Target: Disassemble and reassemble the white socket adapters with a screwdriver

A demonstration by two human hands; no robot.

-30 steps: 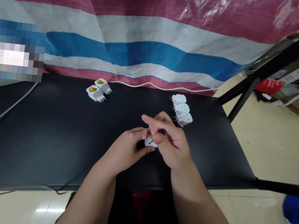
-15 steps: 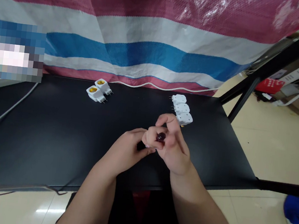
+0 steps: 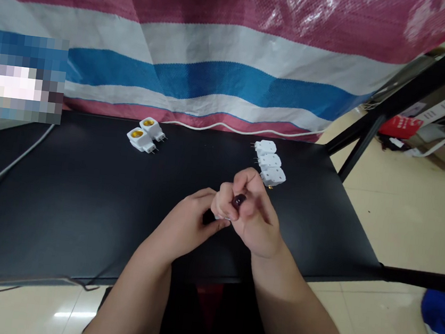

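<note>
My right hand (image 3: 259,219) is closed around a dark, round-ended handle (image 3: 238,200), which looks like a screwdriver seen end-on; its tip is hidden. My left hand (image 3: 194,220) meets it from the left, fingers curled around a piece whose white edge (image 3: 222,218) barely shows beneath the right fingers. Most of that piece is covered. Just beyond my right hand lie three white plug-in lamp holders (image 3: 270,162), face down in a row with their pins to the left. Two more lamp holders (image 3: 142,135) sit farther left, their gold-coloured sockets facing up and pins to the right.
A striped plastic sheet (image 3: 235,50) hangs behind the black table (image 3: 82,199). One white cable (image 3: 219,127) runs along the back edge and another (image 3: 9,169) crosses the left side. A black metal frame (image 3: 407,97) rises at the right.
My right hand has turned slightly on the handle, and the handle's end tilts a little differently. My left hand stays in place. The lamp holders on the table have not moved.
</note>
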